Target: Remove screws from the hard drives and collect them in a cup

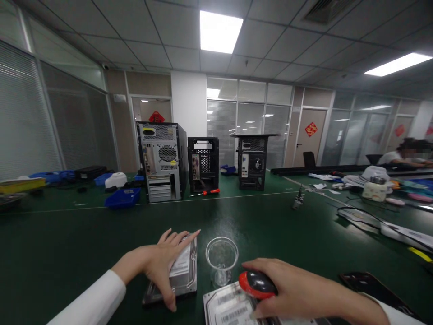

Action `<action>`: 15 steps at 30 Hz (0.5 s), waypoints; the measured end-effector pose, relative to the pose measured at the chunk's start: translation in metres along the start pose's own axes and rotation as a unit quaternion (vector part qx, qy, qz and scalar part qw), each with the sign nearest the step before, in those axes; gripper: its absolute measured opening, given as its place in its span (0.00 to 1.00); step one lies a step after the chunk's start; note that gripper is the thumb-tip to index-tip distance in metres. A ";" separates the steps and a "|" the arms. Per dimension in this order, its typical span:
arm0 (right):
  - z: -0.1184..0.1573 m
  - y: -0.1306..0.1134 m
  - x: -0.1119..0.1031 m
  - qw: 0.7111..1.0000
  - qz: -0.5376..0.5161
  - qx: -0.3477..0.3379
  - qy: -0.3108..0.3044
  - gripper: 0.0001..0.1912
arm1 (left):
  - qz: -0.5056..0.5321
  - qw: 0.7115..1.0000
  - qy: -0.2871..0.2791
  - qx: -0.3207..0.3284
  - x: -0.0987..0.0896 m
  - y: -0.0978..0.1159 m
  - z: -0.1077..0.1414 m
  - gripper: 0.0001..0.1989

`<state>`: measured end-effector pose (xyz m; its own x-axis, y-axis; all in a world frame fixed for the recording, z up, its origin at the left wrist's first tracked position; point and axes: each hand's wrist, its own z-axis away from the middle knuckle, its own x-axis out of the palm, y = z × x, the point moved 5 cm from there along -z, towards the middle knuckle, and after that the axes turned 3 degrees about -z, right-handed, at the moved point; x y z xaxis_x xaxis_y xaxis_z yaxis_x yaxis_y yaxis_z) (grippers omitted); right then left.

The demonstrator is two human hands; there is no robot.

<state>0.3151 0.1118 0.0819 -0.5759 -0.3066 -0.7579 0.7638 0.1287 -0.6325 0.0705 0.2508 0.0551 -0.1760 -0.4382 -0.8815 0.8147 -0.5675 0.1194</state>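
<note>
My left hand (pixel 165 257) is spread over a hard drive (pixel 184 275), fingers across its top and the thumb at its near edge. In my right hand (pixel 287 284) is a tool with a rounded red-and-black handle (pixel 259 283), apparently a screwdriver; its tip is hidden. That tool is above a second hard drive (pixel 226 307), which is labelled and partly covered by the hand. Between the two drives stands a clear round cup (pixel 221 255) on a stem.
Three computer cases, one large (pixel 165 162), one stripped (pixel 203 164) and one at right (pixel 252 162), stand behind. A red screwdriver (pixel 206 192), blue tray (pixel 122 197), small metal part (pixel 297 201) and dark phone-like slab (pixel 372 289) lie around. Another person (pixel 399 155) sits far right.
</note>
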 end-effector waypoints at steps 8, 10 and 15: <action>0.014 0.000 -0.050 0.993 -0.040 0.057 0.093 0.36 | -0.028 0.999 0.019 0.012 -0.015 -0.006 -0.028 0.74; 0.026 0.018 -0.050 0.991 -0.051 0.075 0.101 0.41 | -0.007 0.997 0.052 0.057 -0.018 0.006 -0.018 0.70; 0.061 0.089 -0.015 0.987 -0.034 0.094 0.128 0.35 | 0.164 0.973 0.047 0.157 -0.011 0.050 0.012 0.71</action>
<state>0.4094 0.0704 0.0468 -0.6640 -0.0565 -0.7456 0.7476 -0.0692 -0.6605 0.1062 0.2189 0.0765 0.1283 -0.5745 -0.8083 0.6070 -0.5991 0.5222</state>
